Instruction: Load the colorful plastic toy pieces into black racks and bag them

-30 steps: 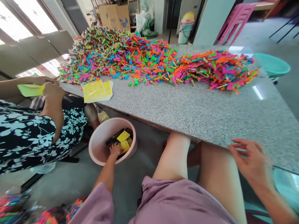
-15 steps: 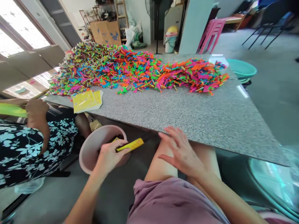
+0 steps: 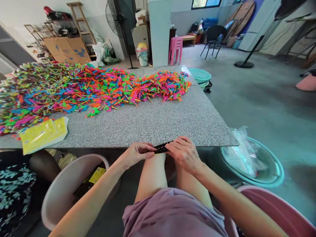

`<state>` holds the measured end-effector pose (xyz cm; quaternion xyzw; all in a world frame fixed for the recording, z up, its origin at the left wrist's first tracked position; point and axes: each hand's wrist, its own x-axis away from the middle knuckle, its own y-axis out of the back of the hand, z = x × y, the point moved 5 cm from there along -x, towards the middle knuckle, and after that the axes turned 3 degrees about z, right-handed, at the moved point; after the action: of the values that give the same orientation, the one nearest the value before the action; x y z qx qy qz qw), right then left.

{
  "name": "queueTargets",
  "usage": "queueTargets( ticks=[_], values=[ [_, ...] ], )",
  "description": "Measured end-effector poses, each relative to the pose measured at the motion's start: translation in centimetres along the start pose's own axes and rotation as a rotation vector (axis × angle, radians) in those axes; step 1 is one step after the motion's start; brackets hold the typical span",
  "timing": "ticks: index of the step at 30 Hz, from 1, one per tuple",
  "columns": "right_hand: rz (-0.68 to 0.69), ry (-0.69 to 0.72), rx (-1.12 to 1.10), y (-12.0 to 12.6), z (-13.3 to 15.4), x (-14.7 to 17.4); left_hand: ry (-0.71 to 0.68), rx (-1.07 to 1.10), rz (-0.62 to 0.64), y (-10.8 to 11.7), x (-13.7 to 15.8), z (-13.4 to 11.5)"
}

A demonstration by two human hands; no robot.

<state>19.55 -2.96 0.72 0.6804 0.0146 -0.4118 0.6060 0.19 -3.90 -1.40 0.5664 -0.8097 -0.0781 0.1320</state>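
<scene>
At the near edge of the table, my left hand [image 3: 137,154] pinches one end of a narrow black strip with a yellow side [image 3: 161,148]. The fingers of my right hand [image 3: 184,153] close round its other end. Small dark bumps or slots run along the upward face, and only a sliver of yellow shows below. To the left, a pale pink tub [image 3: 59,197] holds similar black pieces with a yellow face [image 3: 97,175].
A long heap of bright plastic pieces [image 3: 111,85] covers the back of the speckled table [image 3: 158,121]. Yellow printed packs [image 3: 44,131] lie at left, beside a seated person [image 3: 14,184]. At right stand a green tub with clear bags [image 3: 249,154] and a pink tub [image 3: 274,204].
The view has swung right. My left hand has carried the strip from above the tub to the table edge, its dark side now up. My right hand, open before, has taken hold of it.
</scene>
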Motion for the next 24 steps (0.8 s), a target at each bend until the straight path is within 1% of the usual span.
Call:
queueTargets(
  ticks=[3, 5, 6, 8, 10, 11, 12, 14, 15, 17, 19, 20, 22, 24],
  values=[
    [-0.142, -0.042, 0.078, 1.1, -1.0, 0.8, -0.047, -0.088, -0.064, 1.1, -0.8, -0.9],
    [-0.251, -0.046, 0.123, 1.9, -1.6, 1.4, -0.063, -0.059, -0.140, 1.7, -0.3, -1.3],
    [-0.307, -0.048, 0.141, 2.3, -1.8, 1.7, -0.060, 0.027, -0.186, 1.9, 0.1, -1.2],
    [-0.397, -0.043, 0.155, 2.6, -2.4, 2.2, -0.016, 0.306, -0.265, 1.7, 0.6, -0.5],
    [-0.411, -0.005, 0.143, 1.9, -3.1, 2.4, 0.053, 0.544, -0.331, 1.0, 0.2, 0.8],
    [-0.385, 0.024, 0.133, 1.0, -3.6, 2.6, 0.081, 0.593, -0.354, 0.6, -0.4, 1.5],
    [-0.335, 0.052, 0.119, -0.1, -4.2, 2.7, 0.097, 0.598, -0.377, 0.2, -1.3, 2.2],
    [-0.196, 0.056, 0.083, -2.9, -6.0, 3.3, 0.103, 0.527, -0.424, 0.0, -3.6, 3.6],
    [-0.126, 0.010, 0.062, -4.3, -7.2, 3.7, 0.104, 0.480, -0.443, 0.1, -4.8, 4.3],
    [-0.029, -0.161, 0.011, -6.5, -9.7, 4.6, 0.111, 0.363, -0.482, 0.6, -7.2, 5.6],
    [0.024, -0.341, -0.042, -7.8, -11.5, 5.2, 0.110, 0.207, -0.523, 1.3, -8.9, 6.6],
    [0.060, -0.395, -0.068, -8.2, -11.9, 5.2, 0.104, 0.119, -0.542, 1.7, -9.5, 7.0],
    [0.160, -0.434, -0.110, -8.8, -11.9, 4.3, 0.091, -0.068, -0.576, 2.2, -10.2, 7.4],
    [0.265, -0.452, -0.132, -9.3, -11.4, 2.8, 0.072, -0.252, -0.598, 2.2, -10.5, 7.6]
  ],
)
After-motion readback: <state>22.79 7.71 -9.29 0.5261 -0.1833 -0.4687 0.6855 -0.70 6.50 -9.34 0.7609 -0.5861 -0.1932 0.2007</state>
